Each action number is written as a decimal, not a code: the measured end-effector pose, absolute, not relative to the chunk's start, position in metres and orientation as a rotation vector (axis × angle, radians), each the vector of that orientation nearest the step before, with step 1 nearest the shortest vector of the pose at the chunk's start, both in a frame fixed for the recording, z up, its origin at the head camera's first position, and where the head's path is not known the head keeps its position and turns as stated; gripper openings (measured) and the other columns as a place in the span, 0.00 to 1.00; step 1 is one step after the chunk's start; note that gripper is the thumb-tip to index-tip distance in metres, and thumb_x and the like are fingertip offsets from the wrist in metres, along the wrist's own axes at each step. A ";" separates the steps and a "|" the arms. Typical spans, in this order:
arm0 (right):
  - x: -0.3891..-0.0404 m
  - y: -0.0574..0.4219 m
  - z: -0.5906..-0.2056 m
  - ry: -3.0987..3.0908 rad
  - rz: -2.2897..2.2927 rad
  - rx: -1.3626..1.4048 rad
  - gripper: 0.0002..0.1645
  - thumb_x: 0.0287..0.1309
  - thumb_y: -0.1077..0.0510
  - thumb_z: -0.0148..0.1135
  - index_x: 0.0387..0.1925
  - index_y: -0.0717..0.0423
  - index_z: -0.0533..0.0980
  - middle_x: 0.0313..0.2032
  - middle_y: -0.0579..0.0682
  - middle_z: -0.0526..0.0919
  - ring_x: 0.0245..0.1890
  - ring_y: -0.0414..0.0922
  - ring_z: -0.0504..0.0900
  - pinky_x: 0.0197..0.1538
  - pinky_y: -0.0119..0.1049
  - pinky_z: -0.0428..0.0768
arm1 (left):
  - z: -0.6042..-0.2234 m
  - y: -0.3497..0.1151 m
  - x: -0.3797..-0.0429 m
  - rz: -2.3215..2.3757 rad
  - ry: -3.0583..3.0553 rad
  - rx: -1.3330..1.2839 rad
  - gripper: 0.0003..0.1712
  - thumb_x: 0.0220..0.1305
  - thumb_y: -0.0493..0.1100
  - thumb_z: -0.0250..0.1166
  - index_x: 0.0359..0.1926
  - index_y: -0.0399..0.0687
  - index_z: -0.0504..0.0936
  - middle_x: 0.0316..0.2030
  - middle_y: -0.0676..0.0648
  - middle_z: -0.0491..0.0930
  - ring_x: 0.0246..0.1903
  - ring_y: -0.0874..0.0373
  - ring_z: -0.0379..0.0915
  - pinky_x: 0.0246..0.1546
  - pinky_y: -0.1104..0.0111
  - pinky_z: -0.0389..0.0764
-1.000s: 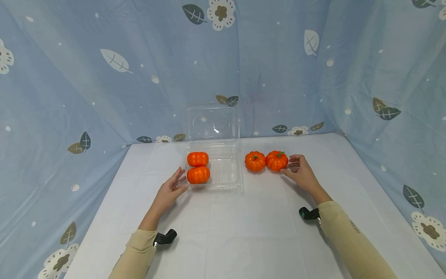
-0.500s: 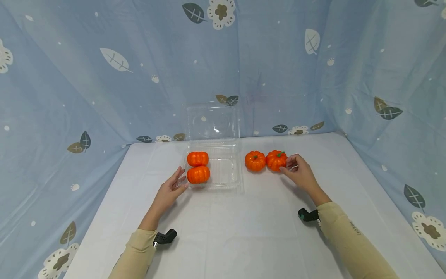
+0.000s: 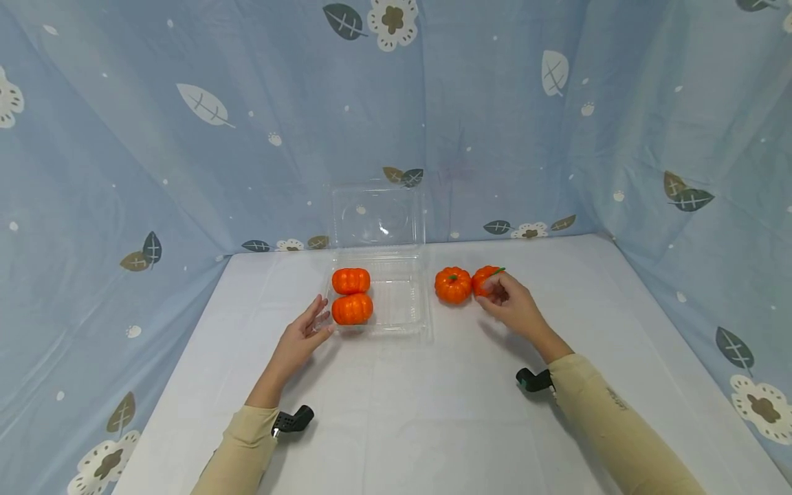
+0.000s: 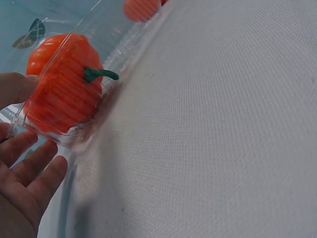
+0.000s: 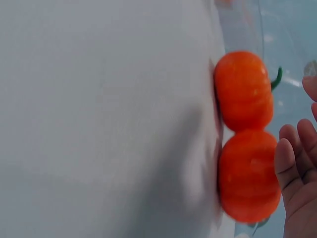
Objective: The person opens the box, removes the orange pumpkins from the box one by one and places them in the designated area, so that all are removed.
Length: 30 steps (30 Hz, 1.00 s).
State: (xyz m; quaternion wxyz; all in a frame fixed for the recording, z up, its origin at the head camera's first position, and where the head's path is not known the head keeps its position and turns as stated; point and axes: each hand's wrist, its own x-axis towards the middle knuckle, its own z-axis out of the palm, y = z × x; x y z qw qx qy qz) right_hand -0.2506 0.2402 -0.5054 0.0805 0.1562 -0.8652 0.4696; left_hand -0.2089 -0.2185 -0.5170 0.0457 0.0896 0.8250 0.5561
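Observation:
A clear plastic clamshell box (image 3: 396,302) lies with its lid raised; two small orange pumpkins (image 3: 351,309) are in its left half, on their sides. In the left wrist view one pumpkin (image 4: 64,84) with a green stem shows through the wall. My left hand (image 3: 297,344) is at the box's front left corner, fingers extended and spread along it. To the right of the box, two more pumpkins stand side by side, a left one (image 3: 453,285) and a right one (image 3: 482,280). My right hand (image 3: 513,306) is over the right one, partly hiding it, fingers loosely bent.
The transparent lid (image 3: 379,216) stands up against the blue patterned curtain (image 3: 470,137) behind the table. A white cloth (image 3: 402,412) covers the tabletop. A black wrist camera (image 3: 293,419) sticks out from the left wrist, another (image 3: 533,379) from the right.
My right hand has moved left, from beside the right pumpkin to over it, covering more of it. My left hand, the box and the pumpkins have stayed in place.

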 end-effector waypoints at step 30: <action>-0.259 0.141 -0.493 -2.557 1.494 0.824 0.17 0.60 0.58 0.73 0.48 0.60 0.78 0.45 0.60 0.83 0.43 0.47 0.82 0.51 0.52 0.84 | -0.516 -0.217 -0.209 1.696 2.519 0.271 0.47 0.71 0.44 0.66 0.81 0.43 0.49 0.77 0.40 0.57 0.72 0.42 0.62 0.66 0.56 0.69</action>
